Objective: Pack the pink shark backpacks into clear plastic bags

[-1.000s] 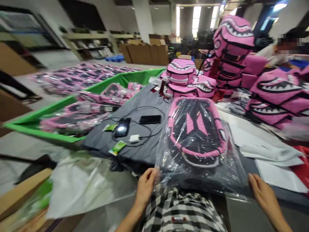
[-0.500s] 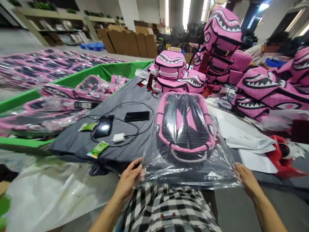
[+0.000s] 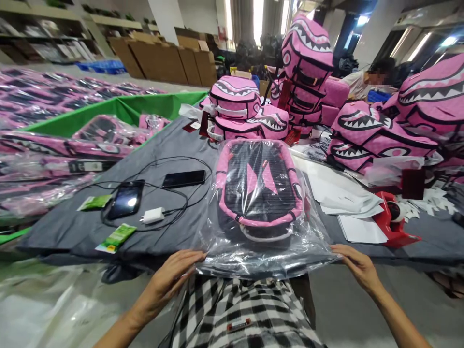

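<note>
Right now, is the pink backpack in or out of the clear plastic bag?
In: the clear plastic bag glints across the pink backpack and extends loosely past its near edge.

A backpack (image 3: 259, 186) lies inside a plastic bag (image 3: 253, 263) on a table (image 3: 166, 145), two phones (image 3: 184, 179) and a charger (image 3: 153, 215) to its left, sheets (image 3: 337, 188) and a tape dispenser (image 3: 390, 229) to its right, stacked backpacks (image 3: 235, 96) behind it.

The one head-worn camera looks forward and down, with the hands (image 3: 177, 270) and table (image 3: 163, 237) close below and bright windows (image 3: 258, 21) far ahead.
</note>
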